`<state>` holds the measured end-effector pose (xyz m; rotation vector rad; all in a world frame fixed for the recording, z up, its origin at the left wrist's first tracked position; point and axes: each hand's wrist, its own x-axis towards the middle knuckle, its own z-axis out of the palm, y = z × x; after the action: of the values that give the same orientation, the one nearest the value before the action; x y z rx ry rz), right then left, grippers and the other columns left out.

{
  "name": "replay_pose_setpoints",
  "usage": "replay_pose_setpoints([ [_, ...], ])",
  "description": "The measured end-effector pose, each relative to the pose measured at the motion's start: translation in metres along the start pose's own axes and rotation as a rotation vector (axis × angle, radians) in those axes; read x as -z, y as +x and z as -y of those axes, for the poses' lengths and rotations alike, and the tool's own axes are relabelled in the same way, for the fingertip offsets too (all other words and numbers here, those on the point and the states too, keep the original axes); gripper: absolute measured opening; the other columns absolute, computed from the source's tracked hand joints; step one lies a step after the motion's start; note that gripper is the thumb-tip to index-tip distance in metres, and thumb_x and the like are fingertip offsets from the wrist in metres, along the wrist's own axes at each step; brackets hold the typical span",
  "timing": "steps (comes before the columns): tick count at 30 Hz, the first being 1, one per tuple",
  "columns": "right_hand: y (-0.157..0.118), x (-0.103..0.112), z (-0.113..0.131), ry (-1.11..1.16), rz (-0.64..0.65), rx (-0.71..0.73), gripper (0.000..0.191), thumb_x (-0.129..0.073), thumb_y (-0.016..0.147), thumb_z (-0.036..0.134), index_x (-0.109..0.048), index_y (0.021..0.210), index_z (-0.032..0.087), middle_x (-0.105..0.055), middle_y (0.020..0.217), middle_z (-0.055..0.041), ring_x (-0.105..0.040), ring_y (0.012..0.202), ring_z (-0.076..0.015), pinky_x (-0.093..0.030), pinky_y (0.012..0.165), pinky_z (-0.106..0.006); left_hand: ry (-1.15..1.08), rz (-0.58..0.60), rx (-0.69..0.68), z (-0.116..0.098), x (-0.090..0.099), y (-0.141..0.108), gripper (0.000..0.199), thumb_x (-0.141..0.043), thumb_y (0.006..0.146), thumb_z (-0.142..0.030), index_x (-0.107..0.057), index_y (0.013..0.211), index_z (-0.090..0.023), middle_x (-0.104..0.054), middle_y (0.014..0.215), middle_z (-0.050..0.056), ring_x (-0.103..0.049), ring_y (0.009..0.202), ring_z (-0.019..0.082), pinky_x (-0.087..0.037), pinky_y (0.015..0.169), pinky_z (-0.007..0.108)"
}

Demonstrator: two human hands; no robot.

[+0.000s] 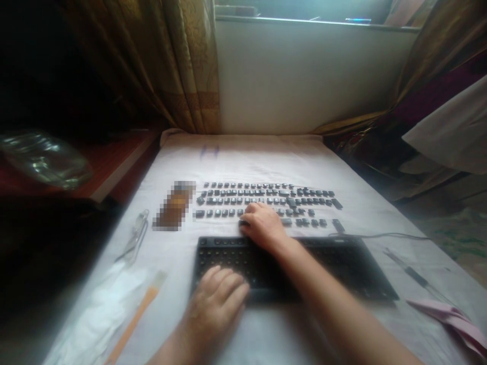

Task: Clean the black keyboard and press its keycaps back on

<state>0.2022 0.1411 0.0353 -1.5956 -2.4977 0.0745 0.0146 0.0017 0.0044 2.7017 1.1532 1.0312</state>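
A black keyboard (342,268) lies on the white cloth, its left half showing bare key positions. My left hand (216,299) rests palm down over its left front edge, fingers loosely stretched and holding nothing. Beyond the keyboard, loose black keycaps (228,200) are laid out in rows. My right hand (264,223) reaches across the keyboard to the nearest rows. Its fingers are bent down onto a dark keycap (243,222), which is partly covered by the hand. The exact grip of the fingertips is hidden.
An orange-handled brush (137,317) and white crumpled material (102,304) lie left, near glasses (137,235) and a pixelated brown object (175,206). A thin dark-handled tool (411,274) and pink cloth (451,319) lie right. A cable (388,235) runs rightward.
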Motion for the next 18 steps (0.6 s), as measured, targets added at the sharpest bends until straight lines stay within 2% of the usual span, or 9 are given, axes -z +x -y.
replay_pose_setpoints([
  [5, 0.006, -0.002, 0.004, -0.011, 0.021, 0.036, 0.012, -0.068, 0.084, 0.024, -0.079, 0.084, 0.018, -0.072, 0.098, -0.0113, -0.06, 0.095, -0.0249, -0.046, 0.081, -0.032, 0.011, 0.004, 0.002, 0.0, 0.0, 0.0, 0.023, -0.053, 0.096, -0.02, -0.069, 0.112, -0.021, -0.071, 0.111, 0.002, -0.058, 0.114, 0.017, -0.031, 0.117, 0.035],
  [10, 0.001, 0.009, 0.003, 0.005, -0.029, 0.028, 0.016, -0.063, 0.089, 0.023, -0.077, 0.095, 0.018, -0.072, 0.106, -0.0112, -0.062, 0.099, -0.024, -0.048, 0.087, -0.033, 0.022, 0.017, -0.001, 0.002, 0.0, -0.002, 0.023, -0.053, 0.095, -0.02, -0.068, 0.113, -0.021, -0.071, 0.112, 0.002, -0.058, 0.115, 0.017, -0.033, 0.117, 0.036],
  [12, -0.014, 0.016, -0.002, 0.051, -0.094, 0.002, 0.018, -0.061, 0.091, 0.024, -0.075, 0.101, 0.019, -0.073, 0.108, -0.0104, -0.065, 0.099, -0.0231, -0.05, 0.088, -0.034, 0.023, 0.021, 0.001, 0.002, 0.0, -0.003, 0.024, -0.053, 0.095, -0.02, -0.068, 0.114, -0.021, -0.071, 0.112, 0.002, -0.058, 0.115, 0.018, -0.034, 0.116, 0.037],
  [15, -0.053, 0.022, -0.009, 0.246, -0.25, 0.015, 0.016, -0.062, 0.091, 0.024, -0.073, 0.101, 0.021, -0.076, 0.098, -0.0073, -0.07, 0.089, -0.0203, -0.054, 0.081, -0.031, 0.025, 0.031, -0.003, 0.002, 0.001, -0.002, 0.024, -0.054, 0.095, -0.019, -0.068, 0.114, -0.021, -0.071, 0.113, 0.003, -0.058, 0.115, 0.018, -0.036, 0.115, 0.038],
  [18, -0.096, 0.019, -0.008, 0.351, -0.278, 0.047, 0.014, -0.061, 0.092, 0.023, -0.072, 0.1, 0.021, -0.077, 0.094, -0.0061, -0.072, 0.085, -0.0184, -0.057, 0.077, -0.028, 0.033, 0.042, -0.007, 0.001, 0.003, -0.001, 0.024, -0.055, 0.094, -0.018, -0.068, 0.113, -0.021, -0.071, 0.112, 0.004, -0.059, 0.114, 0.018, -0.039, 0.114, 0.039],
])
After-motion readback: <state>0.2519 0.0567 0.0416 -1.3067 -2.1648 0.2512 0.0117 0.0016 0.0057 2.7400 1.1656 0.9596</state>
